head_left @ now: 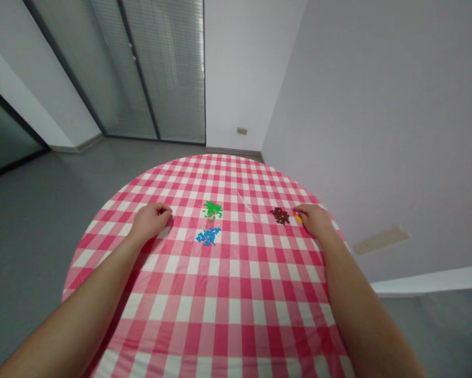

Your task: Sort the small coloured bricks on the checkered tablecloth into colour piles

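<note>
On the checked tablecloth lie a pile of small green pieces (212, 210), a pile of blue pieces (208, 237) just in front of it, and a dark brown pile (280, 216) to the right. My left hand (152, 218) rests at the left of the green and blue piles, fingers curled together; whatever it may hold is hidden. Beside the brown pile, my right hand (312, 218) has its fingers bent over something yellow (298, 218), which is partly covered by the hand. I cannot tell whether the yellow pieces are gripped or only lie under the fingers.
The round table (220, 315) has a red and white checked cover. A grey-white wall (377, 131) stands close along its right side. Glass panels with blinds (168, 68) and a wall socket (242, 130) are beyond the far edge.
</note>
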Demonstrator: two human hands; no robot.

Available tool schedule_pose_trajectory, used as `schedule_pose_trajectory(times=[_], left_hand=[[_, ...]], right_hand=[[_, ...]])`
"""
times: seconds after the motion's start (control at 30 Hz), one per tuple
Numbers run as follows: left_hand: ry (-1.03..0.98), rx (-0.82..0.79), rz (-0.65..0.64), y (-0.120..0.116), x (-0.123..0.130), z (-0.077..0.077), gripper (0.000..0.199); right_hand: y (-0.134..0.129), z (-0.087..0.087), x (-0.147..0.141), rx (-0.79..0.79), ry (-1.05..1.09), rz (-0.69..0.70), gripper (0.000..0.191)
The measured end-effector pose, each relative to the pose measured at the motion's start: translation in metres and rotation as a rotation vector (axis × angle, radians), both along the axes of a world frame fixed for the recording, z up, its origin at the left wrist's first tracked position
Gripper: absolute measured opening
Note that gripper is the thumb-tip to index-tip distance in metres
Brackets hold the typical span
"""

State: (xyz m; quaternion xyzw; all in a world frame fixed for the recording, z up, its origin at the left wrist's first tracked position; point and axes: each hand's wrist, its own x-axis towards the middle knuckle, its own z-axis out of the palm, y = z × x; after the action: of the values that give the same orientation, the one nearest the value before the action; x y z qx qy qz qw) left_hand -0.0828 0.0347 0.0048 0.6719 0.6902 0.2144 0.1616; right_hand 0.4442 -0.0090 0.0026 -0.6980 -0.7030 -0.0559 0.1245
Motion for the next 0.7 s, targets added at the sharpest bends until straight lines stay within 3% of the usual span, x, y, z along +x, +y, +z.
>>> schedule_pose_trajectory(times=[0.47, 0.7], left_hand=[[0.002, 0.005, -0.005, 0.0023, -0.0013, -0.0036, 0.027], [0.009, -0.005, 0.009, 0.0008, -0.0004, -0.0013, 0.028]], right_hand=[[-0.0001, 0.0015, 0.0028, -0.058, -0.026, 0.068, 0.031], [0.0002, 0.0016, 0.0060, -0.049, -0.038, -0.002, 0.028]])
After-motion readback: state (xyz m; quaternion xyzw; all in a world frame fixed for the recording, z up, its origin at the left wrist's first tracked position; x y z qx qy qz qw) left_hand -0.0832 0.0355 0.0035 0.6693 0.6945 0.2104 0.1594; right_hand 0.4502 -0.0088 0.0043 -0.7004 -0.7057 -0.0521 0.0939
